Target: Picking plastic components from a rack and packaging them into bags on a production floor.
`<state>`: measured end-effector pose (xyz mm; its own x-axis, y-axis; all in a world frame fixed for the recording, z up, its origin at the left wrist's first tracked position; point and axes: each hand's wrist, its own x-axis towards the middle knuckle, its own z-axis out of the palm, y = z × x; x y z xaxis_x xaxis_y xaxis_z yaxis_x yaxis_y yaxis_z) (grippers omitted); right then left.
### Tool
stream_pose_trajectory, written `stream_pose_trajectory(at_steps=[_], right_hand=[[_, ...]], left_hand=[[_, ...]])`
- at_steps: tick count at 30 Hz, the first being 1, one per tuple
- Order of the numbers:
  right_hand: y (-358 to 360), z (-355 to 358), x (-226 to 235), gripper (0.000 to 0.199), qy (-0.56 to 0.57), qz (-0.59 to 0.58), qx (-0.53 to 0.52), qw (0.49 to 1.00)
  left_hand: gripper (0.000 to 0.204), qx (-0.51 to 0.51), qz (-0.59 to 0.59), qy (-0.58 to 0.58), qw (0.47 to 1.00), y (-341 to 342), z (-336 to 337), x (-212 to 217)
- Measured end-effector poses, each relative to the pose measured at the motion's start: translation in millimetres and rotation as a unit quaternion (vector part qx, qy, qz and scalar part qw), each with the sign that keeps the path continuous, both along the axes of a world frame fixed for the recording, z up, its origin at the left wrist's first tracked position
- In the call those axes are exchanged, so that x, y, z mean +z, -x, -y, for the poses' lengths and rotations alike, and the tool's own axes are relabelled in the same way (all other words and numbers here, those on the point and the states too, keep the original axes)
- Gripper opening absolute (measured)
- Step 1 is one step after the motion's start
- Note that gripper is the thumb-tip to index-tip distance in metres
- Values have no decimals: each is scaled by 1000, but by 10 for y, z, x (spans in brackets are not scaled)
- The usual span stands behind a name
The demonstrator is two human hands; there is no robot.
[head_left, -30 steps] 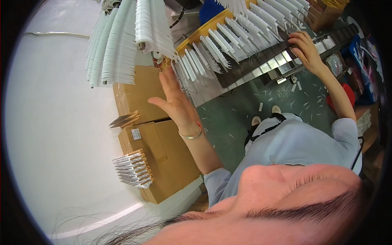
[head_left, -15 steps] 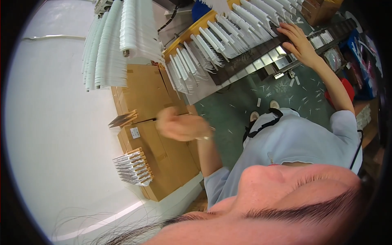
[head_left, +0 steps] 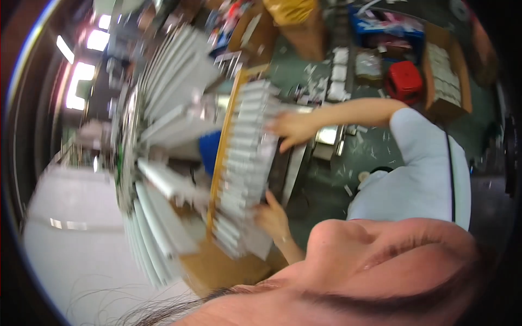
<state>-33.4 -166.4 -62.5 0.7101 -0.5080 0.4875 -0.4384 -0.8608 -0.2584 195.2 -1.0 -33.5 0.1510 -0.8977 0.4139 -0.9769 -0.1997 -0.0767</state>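
Observation:
The picture is motion-blurred and tilted. A row of white flat pieces (head_left: pixel 244 163) sits along a yellow rail (head_left: pixel 222 163) in the middle. My right hand (head_left: pixel 291 127) reaches in from the right on a bare forearm and lies on the upper end of the row with its fingers spread. My left hand (head_left: pixel 272 217) is at the lower end of the row, touching the white pieces. Its fingertips are hidden behind them, and I cannot tell whether it grips any.
To the left, long white strips (head_left: pixel 157 179) fan out on a round rack. A brown cardboard box (head_left: pixel 217 266) sits below the row. On the green floor lie paper scraps, a red stool (head_left: pixel 405 81), a blue crate (head_left: pixel 389 27) and a carton of white pieces (head_left: pixel 446 76).
The view has swung and tilted sharply. My left hand has left the cardboard box and come up to the lower end of the white row. My right hand stays on the row.

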Motion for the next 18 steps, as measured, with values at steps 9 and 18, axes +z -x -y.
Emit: stream_pose_trajectory(at_steps=[9,18], right_hand=[[199,26,-112,20,-14,214,40,976],[305,-196,12,10,-145,239,82,957]], left_hand=[[39,-145,-227,175,947,157,-254,10],[31,-144,-210,150,955,-96,-447,-171]])
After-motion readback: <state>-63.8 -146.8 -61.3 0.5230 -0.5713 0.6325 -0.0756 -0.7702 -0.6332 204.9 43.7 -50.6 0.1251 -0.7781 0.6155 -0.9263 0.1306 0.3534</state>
